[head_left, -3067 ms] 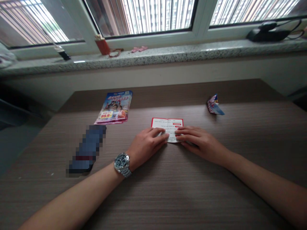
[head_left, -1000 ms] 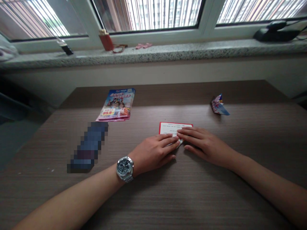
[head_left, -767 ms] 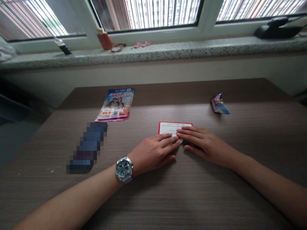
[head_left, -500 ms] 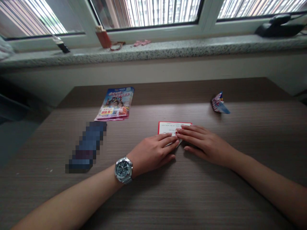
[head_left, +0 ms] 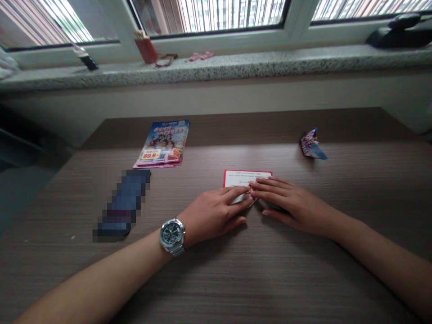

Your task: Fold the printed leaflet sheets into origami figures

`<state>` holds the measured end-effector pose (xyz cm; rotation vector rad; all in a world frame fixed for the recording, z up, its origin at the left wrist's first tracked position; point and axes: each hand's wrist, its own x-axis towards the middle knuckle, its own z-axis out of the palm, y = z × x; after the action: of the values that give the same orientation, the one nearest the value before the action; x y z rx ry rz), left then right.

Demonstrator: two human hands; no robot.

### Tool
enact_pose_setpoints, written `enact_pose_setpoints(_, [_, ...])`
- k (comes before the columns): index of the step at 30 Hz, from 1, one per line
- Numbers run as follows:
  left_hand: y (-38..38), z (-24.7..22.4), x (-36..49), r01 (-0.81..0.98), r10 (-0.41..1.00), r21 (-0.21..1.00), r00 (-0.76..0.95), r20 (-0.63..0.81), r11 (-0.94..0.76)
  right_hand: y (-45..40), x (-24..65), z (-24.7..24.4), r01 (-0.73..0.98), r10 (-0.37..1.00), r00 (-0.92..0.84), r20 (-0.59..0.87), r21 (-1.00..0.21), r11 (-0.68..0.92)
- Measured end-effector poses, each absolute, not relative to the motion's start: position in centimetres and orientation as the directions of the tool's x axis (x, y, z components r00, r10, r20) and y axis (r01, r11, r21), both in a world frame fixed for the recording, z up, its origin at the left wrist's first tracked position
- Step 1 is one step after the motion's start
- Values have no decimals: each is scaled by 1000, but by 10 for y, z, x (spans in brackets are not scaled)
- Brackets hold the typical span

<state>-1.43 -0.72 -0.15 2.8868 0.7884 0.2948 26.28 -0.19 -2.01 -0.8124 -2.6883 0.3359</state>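
- With the left hand [head_left: 212,213]: palm down, fingers a little apart, pressing on the near part of the paper [head_left: 238,177] rather than gripping it.
- With the right hand [head_left: 297,204]: laid low and open, fingers close together over the right part of the paper, thumb apart.
- At about one o'clock from the left hand and ten from the right: the paper, flat on the table [head_left: 209,279], touched by both, so neither clearly nearer.
- Along its long axis: roughly nine to three o'clock, red border at the far edge, near side mostly hidden by fingers.
- Compared with the earliest frame: fingertips now meeting instead of apart, and a slanting near edge in place of a straight one.
- Farther out: a folded leaflet [head_left: 312,146] at one o'clock from the right hand; a stack of leaflets [head_left: 165,141] at eleven from the left; a pixelated dark thing [head_left: 123,202] at nine.
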Motion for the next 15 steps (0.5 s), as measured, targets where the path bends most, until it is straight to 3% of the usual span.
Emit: enact_pose_setpoints(15, [0,-3,-24,405,457,266,872,177,-875,-1,265,-21,466,551,-804,225,-336,818])
